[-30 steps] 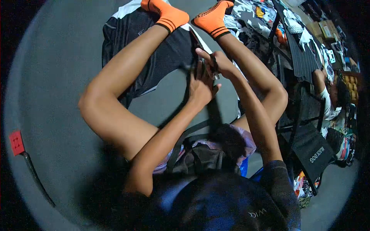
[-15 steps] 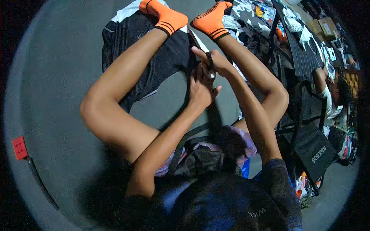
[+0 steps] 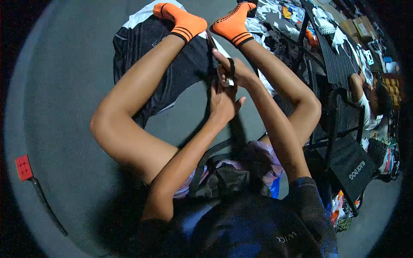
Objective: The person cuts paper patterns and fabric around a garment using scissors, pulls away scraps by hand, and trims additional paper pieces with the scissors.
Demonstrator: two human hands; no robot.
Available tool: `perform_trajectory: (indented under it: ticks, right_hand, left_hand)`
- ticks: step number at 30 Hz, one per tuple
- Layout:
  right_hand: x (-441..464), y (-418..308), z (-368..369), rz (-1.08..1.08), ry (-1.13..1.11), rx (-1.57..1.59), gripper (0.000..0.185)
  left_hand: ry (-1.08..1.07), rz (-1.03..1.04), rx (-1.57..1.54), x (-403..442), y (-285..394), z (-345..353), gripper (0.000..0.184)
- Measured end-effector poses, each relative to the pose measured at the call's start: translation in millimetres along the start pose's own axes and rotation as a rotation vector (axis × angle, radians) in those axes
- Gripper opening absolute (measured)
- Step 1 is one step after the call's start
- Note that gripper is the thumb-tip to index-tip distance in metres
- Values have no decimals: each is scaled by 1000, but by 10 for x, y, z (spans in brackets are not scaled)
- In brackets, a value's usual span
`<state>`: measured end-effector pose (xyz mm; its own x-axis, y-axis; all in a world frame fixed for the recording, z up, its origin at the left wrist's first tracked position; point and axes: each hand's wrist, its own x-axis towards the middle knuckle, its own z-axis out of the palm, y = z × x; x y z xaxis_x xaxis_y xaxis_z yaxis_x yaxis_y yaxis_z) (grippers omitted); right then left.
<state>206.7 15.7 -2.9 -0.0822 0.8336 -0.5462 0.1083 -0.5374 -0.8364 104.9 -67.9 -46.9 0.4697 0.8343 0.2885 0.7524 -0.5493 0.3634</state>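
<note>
Scissors with a black handle loop sit in my right hand, which is closed around them. Their dark, narrow blades point away from me, toward the gap between my feet. Just below it, my left hand reaches forward with fingers extended and thumb spread to the right; its fingertips are partly hidden under my right hand. A black garment with white panels lies on the grey floor beneath my left leg and foot. One edge of it curves inward near my left fingers.
My feet wear orange grip socks. Folding chairs stand on the right, with heaped clothes behind them. Another person's arm shows there. A red square pad on a black handle lies at far left.
My right hand has shifted slightly left and its fingers have turned, showing more of the scissors' handle loop. My left hand stays nearly in place. The garment looks unchanged.
</note>
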Motion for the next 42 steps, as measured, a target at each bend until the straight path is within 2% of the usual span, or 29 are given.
perform_trajectory:
  ticks: [2, 3, 6, 11, 13, 15, 23, 27, 31, 34, 39, 42]
  right_hand:
    - [51, -24, 73, 58, -72, 274, 61]
    - [59, -48, 106, 56, -74, 274, 61]
    - [25, -70, 177, 74, -34, 400, 61]
    - [-68, -77, 238, 91, -107, 470, 61]
    - [-127, -79, 298, 108, -90, 473, 62]
    - [-156, -73, 334, 116, -82, 474, 63]
    - [-31, -81, 369, 85, -68, 479, 63]
    - [63, -98, 372, 60, -67, 470, 63]
    - [82, -44, 418, 6, -26, 418, 62]
    - [95, -67, 409, 57, 5, 381, 62]
    - [172, -87, 446, 29, 33, 376, 61]
    - [177, -57, 477, 36, 44, 318, 60]
  left_hand:
    - [-132, -26, 59, 23, 22, -104, 66]
    - [-130, -26, 61, 42, 23, -159, 66]
    - [-378, -144, -188, 59, 28, -253, 65]
    - [-374, -69, 68, 67, 31, -180, 63]
    - [-217, -22, 101, 8, -31, 27, 52]
    - [-138, 1, 117, 2, -46, 83, 50]
    - [-402, -60, 75, 40, -17, -37, 50]
    - [-387, -38, 140, 31, -18, -41, 50]
    - [-160, 12, 50, -7, -92, 193, 58]
    - [-214, 13, 93, 14, -59, 101, 62]
    - [-265, -5, 159, 15, -52, 88, 60]
    - [-376, -46, 61, 35, -56, 79, 61]
